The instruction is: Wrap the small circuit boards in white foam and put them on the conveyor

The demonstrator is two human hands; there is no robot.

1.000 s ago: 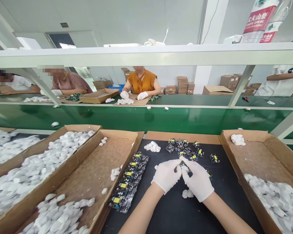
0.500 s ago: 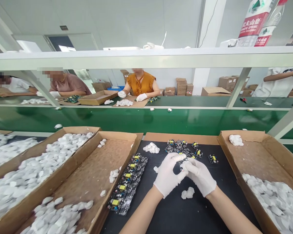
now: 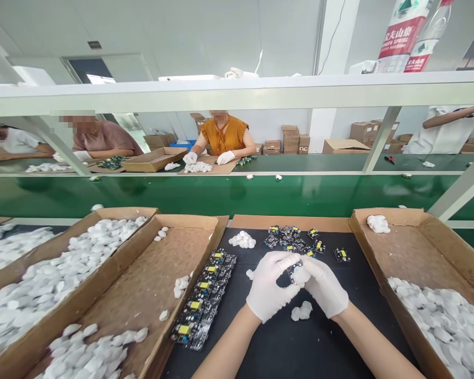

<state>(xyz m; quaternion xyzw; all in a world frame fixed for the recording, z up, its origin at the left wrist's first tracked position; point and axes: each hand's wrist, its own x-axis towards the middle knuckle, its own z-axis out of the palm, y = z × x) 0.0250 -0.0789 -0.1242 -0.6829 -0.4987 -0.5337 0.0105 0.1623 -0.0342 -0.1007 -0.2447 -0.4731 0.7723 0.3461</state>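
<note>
Where the black mat (image 3: 284, 342) lies nearest the person, two white shell pieces (image 3: 302, 311) rest on its middle, just short of the hands, probably parked there to stay within reach. Over the mat's centre, the left hand (image 3: 269, 287) and the right hand (image 3: 323, 287), both in white gloves, meet fingertip to fingertip. The fingers of each hand are curled and pressed together, and thumbs and forefingers pinch a small circuit board (image 3: 293, 269) from opposite sides. This two-sided grip appears to steady so small a part clear of the mat. Whether a white piece is also in the grip cannot be told.

Along the mat's left edge, a row of boards (image 3: 205, 300) lies overlapped in line, an order that suggests sorted stock. Near the mat's far edge, loose boards (image 3: 296, 242) lie scattered, with a heap of white shells (image 3: 242, 240) to their left. A cardboard tray (image 3: 430, 247) holding white shells flanks the mat's right side, and a second tray (image 3: 150, 279) flanks its left. Beyond the mat runs a green belt (image 3: 229, 192). Past it, a co-worker in an orange top (image 3: 223, 138) sits with gloved hands on a cardboard sheet.
</note>
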